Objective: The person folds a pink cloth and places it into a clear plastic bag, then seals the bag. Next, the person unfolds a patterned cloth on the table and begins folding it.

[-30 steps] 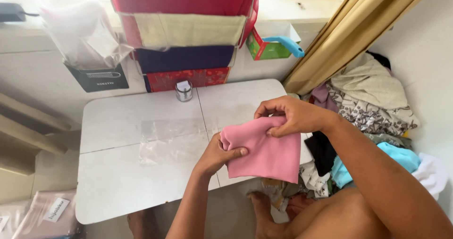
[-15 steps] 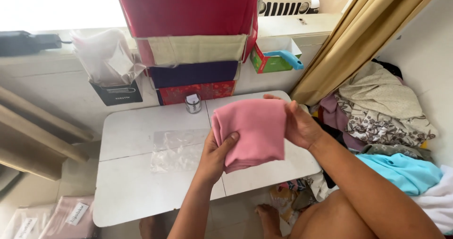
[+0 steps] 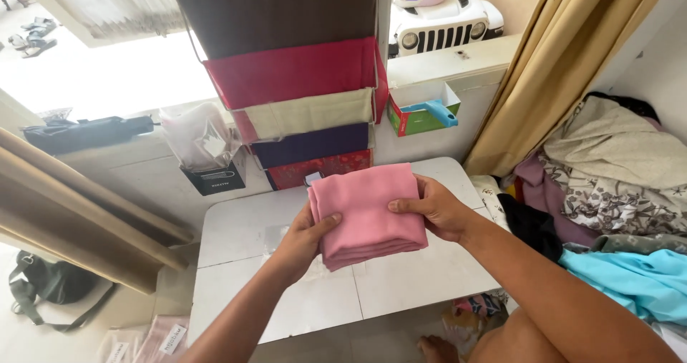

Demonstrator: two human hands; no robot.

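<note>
A folded pink cloth (image 3: 365, 209) is held up above a white folding table (image 3: 243, 227), in front of me. My left hand (image 3: 304, 238) grips its left edge, thumb on top. Its right edge is gripped by my right hand (image 3: 433, 209), fingers spread across the front. The cloth is folded into a thick rectangle with several layers showing along its lower edge. Behind it hangs a fabric organiser (image 3: 300, 94) with brown, red, cream, purple and patterned red pockets.
A heap of clothes (image 3: 615, 191) lies at the right, with a turquoise piece (image 3: 637, 281) nearest me. A beige curtain (image 3: 565, 69) hangs at the right. On the sill are a green box (image 3: 422, 112), a toy car (image 3: 444, 16) and a black umbrella (image 3: 86, 130). A dark bag (image 3: 46, 284) lies on the floor at the left.
Both hands have lifted the pink cloth higher and nearer the hanging organiser. The cloth went from loosely bunched to a neat folded rectangle. The view tilted upward.
</note>
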